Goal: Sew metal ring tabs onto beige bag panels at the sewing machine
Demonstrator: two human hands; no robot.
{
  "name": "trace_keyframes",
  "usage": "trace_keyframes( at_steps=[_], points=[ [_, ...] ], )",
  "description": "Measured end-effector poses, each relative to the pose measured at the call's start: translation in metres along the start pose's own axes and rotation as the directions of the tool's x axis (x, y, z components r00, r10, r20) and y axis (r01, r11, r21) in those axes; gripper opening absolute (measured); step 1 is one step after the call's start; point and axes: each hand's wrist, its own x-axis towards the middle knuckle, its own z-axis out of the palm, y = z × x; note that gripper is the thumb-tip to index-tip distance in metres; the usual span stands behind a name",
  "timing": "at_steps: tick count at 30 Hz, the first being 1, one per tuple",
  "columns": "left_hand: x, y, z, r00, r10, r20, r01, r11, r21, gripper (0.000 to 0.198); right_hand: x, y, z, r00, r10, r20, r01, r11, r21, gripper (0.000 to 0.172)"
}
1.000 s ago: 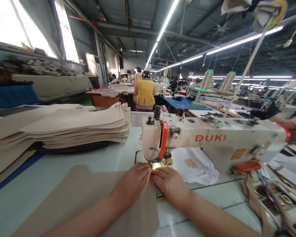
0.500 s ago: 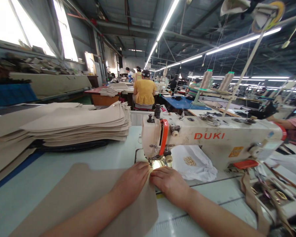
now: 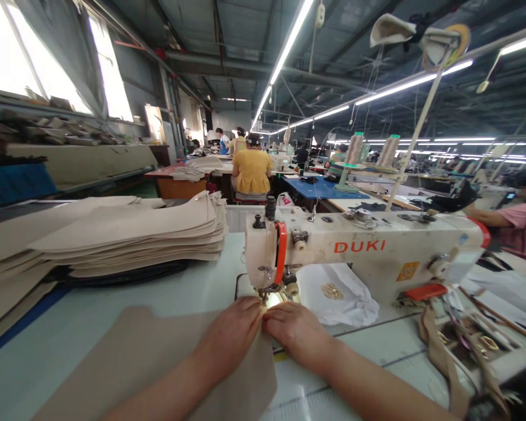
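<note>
We see the left hand (image 3: 234, 333) and the right hand (image 3: 296, 330) meeting fingertip to fingertip just in front of the needle area of the white DUKI sewing machine (image 3: 377, 251). The large flat beige fabric piece (image 3: 149, 356) lies on the pale grey-green work table (image 3: 92, 304), spreading from the near left up to the presser foot. Its right edge runs between the two hands. The left hand rests on top of the fabric with its fingers bent close together and clamped on that edge. The right hand comes in from the right and nips the same edge with a narrow grip. The thumbs are hidden, so we cannot tell how deep the pinch goes. A small lamp lights the spot under the machine head, beside the orange curved guard (image 3: 281, 251). Far left on the table sits a tall stack of beige cut fabric panels (image 3: 131, 231), well apart from the hands. Behind the right hand, under the machine arm, lies a crumpled white cloth (image 3: 342, 295) with some small gold pieces on it. Near right we note tan straps with metal rings (image 3: 464, 345). Two thread cones (image 3: 355, 149) stand behind the machine. A person in a yellow top (image 3: 251, 171) sits far off, back to us, and a person in a pink sleeve (image 3: 521, 225) works at the right.
</note>
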Motion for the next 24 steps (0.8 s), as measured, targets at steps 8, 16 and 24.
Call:
trace_keyframes(
  at_steps=[8, 16, 24],
  points=[
    [0.0042, -0.0051, 0.0015, 0.999, -0.040, 0.005, 0.040, 0.999, -0.036, 0.026, 0.0031, 0.0046, 0.0038, 1.000, 0.006, -0.006, -0.006, 1.000, 0.025, 0.011],
    [0.0047, -0.0060, 0.0013, 0.999, -0.039, -0.026, 0.038, 0.998, -0.046, 0.027, 0.0050, 0.0075, 0.0089, 1.000, -0.010, -0.023, 0.010, 1.000, 0.008, 0.011],
    [0.0045, -0.0065, 0.0013, 0.998, -0.054, -0.046, 0.051, 0.997, -0.064, 0.026, 0.0023, 0.0055, 0.0075, 1.000, 0.003, -0.028, -0.003, 1.000, 0.010, 0.014]
  ],
)
